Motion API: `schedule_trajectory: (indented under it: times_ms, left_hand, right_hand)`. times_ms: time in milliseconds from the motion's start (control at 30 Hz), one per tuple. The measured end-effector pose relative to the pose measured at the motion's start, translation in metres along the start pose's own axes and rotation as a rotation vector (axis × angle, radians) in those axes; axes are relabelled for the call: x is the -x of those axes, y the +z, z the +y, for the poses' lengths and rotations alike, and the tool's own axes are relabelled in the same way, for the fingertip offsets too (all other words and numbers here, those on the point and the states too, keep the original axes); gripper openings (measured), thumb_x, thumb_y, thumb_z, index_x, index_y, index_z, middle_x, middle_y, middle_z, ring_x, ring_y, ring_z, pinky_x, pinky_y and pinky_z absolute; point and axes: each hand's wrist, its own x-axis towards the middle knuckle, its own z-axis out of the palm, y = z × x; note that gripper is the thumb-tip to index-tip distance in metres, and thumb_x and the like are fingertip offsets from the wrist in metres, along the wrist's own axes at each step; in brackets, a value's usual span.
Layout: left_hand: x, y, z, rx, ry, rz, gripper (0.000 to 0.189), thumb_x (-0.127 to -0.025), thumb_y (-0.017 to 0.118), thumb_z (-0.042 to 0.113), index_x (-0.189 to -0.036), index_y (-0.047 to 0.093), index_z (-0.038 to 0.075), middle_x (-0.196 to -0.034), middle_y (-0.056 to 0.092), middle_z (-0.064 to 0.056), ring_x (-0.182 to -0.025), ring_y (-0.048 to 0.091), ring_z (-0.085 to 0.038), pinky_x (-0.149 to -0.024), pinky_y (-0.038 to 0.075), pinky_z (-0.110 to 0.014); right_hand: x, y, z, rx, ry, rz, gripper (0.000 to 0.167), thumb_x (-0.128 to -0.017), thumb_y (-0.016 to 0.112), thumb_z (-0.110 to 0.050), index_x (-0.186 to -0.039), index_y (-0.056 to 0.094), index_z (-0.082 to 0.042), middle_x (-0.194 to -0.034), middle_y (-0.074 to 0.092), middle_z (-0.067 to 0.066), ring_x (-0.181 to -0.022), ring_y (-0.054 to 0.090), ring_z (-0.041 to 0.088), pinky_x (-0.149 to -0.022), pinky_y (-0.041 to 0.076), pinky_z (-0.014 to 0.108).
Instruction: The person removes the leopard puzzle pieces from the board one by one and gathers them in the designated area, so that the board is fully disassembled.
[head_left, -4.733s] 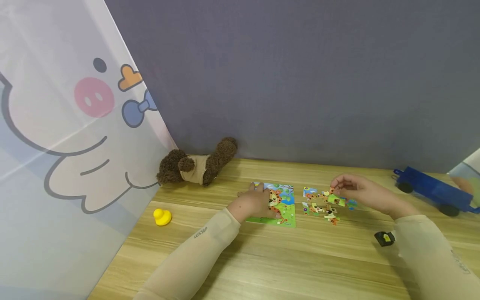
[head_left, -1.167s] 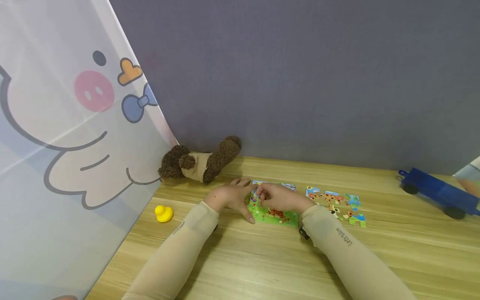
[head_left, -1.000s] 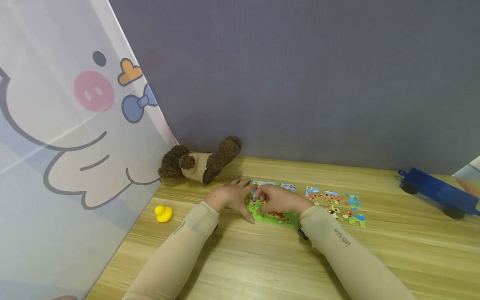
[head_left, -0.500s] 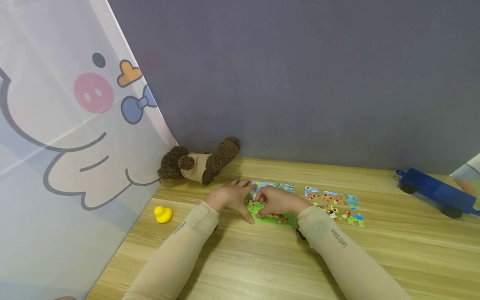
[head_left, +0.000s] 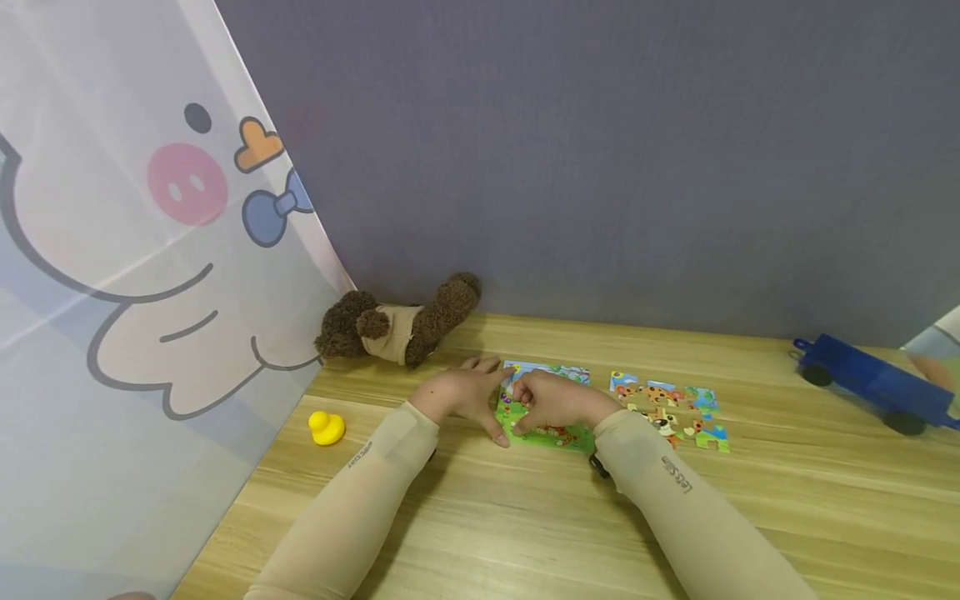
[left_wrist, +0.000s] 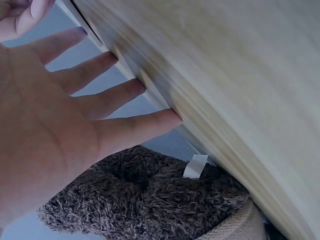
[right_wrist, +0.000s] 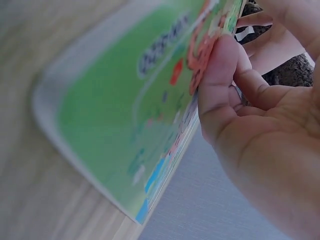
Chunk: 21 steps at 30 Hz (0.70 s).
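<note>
A jigsaw board (head_left: 517, 433) with a leopard picture and green grass lies on the wooden table. My left hand (head_left: 461, 396) is spread beside its left edge, the thumb near the lower left corner. In the left wrist view the left fingers (left_wrist: 132, 127) are straight and apart, holding nothing. My right hand (head_left: 558, 398) is over the board with curled fingers and the thumb apart from them. In the right wrist view the right thumb (right_wrist: 220, 75) presses on the board's picture. No piece shows between the fingers. Much of the picture is hidden under this hand.
Several loose puzzle pieces (head_left: 660, 392) lie right of the board, partly behind the right sleeve. A brown plush bear (head_left: 393, 329) lies at the back left. A yellow rubber duck (head_left: 326, 428) sits at the left, a blue toy wagon (head_left: 873, 379) far right.
The right hand has moved left from the loose pieces onto the board, and its thumb has spread from the fingers. The left hand has shifted off the board to its left edge.
</note>
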Motion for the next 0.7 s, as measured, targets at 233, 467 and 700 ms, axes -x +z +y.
schedule_trajectory:
  times_ms: [233, 467, 700]
  left_hand:
    - [-0.0002, -0.0004, 0.0002, 0.015, 0.005, -0.003, 0.128, -0.074, 0.092, 0.065, -0.173, 0.019, 0.028, -0.183, 0.011, -0.005, -0.169, 0.01, -0.043, -0.128, 0.03, -0.072]
    - [0.0002, -0.0004, 0.0004, 0.024, -0.002, -0.006, 0.129, -0.074, 0.092, 0.065, -0.173, 0.018, 0.029, -0.183, 0.01, -0.004, -0.169, 0.01, -0.042, -0.127, 0.032, -0.072]
    - [0.0, 0.0, 0.0004, 0.023, -0.004, -0.006, 0.132, -0.074, 0.092, 0.065, -0.174, 0.016, 0.027, -0.183, 0.01, -0.005, -0.169, 0.01, -0.041, -0.127, 0.033, -0.071]
  right_hand:
    - [-0.0001, -0.0002, 0.0007, -0.052, -0.012, -0.013, 0.043, -0.087, 0.088, -0.012, -0.117, 0.058, -0.004, -0.105, 0.055, 0.008, -0.093, 0.049, 0.018, -0.084, 0.047, 0.032]
    - [0.0023, -0.0001, -0.0004, -0.058, -0.008, -0.018, 0.045, -0.089, 0.088, -0.015, -0.12, 0.056, -0.005, -0.105, 0.056, 0.008, -0.094, 0.05, 0.018, -0.085, 0.046, 0.033]
    - [0.0061, 0.0003, -0.0022, -0.061, -0.005, -0.017, 0.044, -0.091, 0.086, -0.016, -0.123, 0.056, -0.007, -0.105, 0.059, 0.009, -0.091, 0.051, 0.018, -0.081, 0.047, 0.033]
